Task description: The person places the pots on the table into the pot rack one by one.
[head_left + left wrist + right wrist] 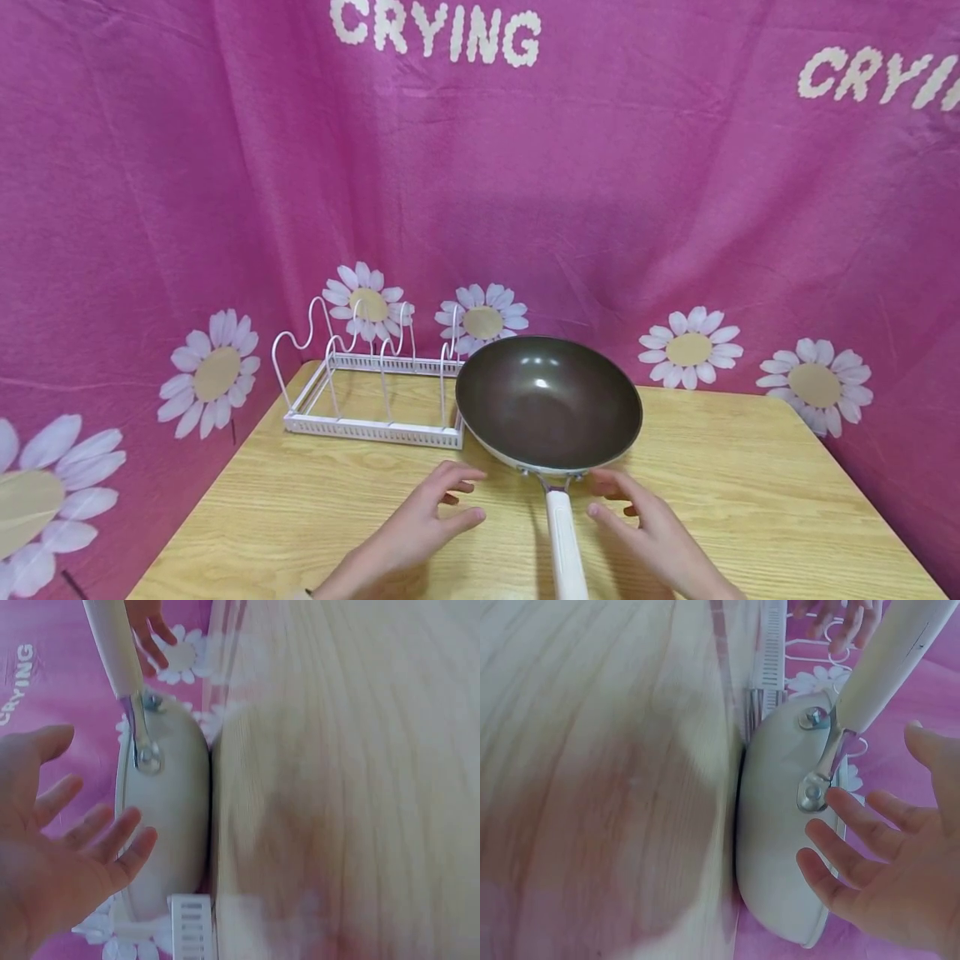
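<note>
A wok (547,404) with a dark inside, a cream outside and a white handle (566,542) sits on the wooden table, its handle toward me. To the left of the handle, my left hand (420,517) hovers with spread, slightly bent fingers and nothing in them. My right hand (648,525) is on the other side, fingers parted and likewise holding nothing, its fingertips close to the wok's near edge. In the right wrist view, two metal rivets fix the handle bracket (825,761) to the wok's cream wall (780,840).
A white wire rack (375,429) with wavy upright dividers stands left of the wok, its right end close against the wok's rim. Behind the wooden table (735,467) hangs a pink cloth (570,208) with daisies and white lettering.
</note>
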Demonstrator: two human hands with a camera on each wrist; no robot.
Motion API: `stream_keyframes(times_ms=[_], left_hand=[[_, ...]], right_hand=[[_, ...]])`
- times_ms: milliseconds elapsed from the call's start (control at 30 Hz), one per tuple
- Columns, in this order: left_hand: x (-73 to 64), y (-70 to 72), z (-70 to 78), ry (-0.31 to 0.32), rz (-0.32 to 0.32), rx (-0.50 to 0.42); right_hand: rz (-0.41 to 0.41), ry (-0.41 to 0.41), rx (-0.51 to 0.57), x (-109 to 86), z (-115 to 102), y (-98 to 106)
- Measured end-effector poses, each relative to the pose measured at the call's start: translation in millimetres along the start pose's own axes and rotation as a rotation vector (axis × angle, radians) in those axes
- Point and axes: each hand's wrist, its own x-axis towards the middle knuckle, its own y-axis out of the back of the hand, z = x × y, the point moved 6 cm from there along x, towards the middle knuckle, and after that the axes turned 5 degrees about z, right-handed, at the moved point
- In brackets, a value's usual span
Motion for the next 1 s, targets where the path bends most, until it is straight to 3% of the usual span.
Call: stream_keyframes(times_ms=[267,433,600,833,1000], left_hand=[[-5.5,-16.8,4.0,0.116,-0.025,-0.184],[-8.6,-23.8,1.6,0.145,-0.033,-0.2],[-11.8,-35.1,1.6,0.195,-0.088,-0.246],[-10.0,-55.4,8.6,0.215,-0.141,-0.383],[-10.3,-68.6,15.1,0.212,-0.173,-0.489]], right_hand=[[-0.057,-0.068,0.03,-1.5,-1.7,-7.4],[-0.042,-0.022,0.066,-4.1,-7.7,-7.8],[-0.062,-0.062,0.114,-6.6,-8.7,-11.1],[-0.107,-0.147,0.144,-6.7,-5.5,-17.7],[-0.144,-0.094,0.166,-9.1,-8.6,-21.0]])
